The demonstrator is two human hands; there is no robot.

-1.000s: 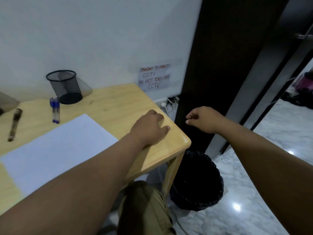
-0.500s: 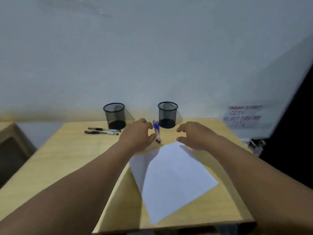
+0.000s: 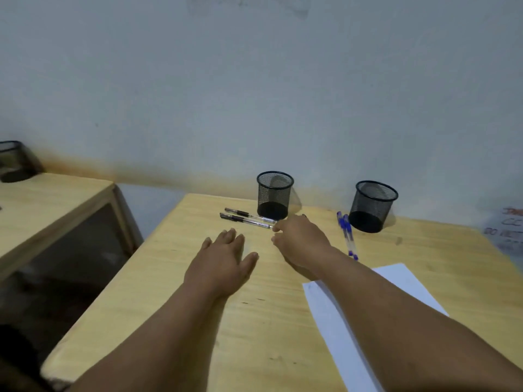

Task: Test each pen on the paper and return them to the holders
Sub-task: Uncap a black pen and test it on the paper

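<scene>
Head view: two black pens (image 3: 249, 220) are seen lying side by side on the wooden table (image 3: 175, 267), near its far edge and close to its far left corner. Their right ends are just in front of the left mesh holder (image 3: 274, 195), which is stood upright by the far edge. The right hand (image 3: 301, 241) is stretched out over the table, and its fingertips (image 3: 276, 228) are placed right at the end of the nearer black pen. Whether the pen is pinched or only touched cannot be told. The fingers are bent a little and kept close together.

Two blue pens (image 3: 346, 234) are laid side by side to the right of that hand, apart from it. They are pointed from the far edge toward the near edge. Just beside their far ends, the right mesh holder (image 3: 373, 206) is stood near the far edge, tipped a little to the right. No pens are seen inside either holder.

The left hand (image 3: 226, 260) is laid flat on the table, left of the right hand, with straight fingers spread a little. Nothing is held in it.

A white paper (image 3: 339, 321) is laid toward the near right corner, partly covered by the right arm.

A second wooden table (image 3: 51, 205) is seen off to the left, with another mesh holder (image 3: 12, 161) on it by the wall. A note with red writing (image 3: 506, 230) is stuck on the wall at the right.
</scene>
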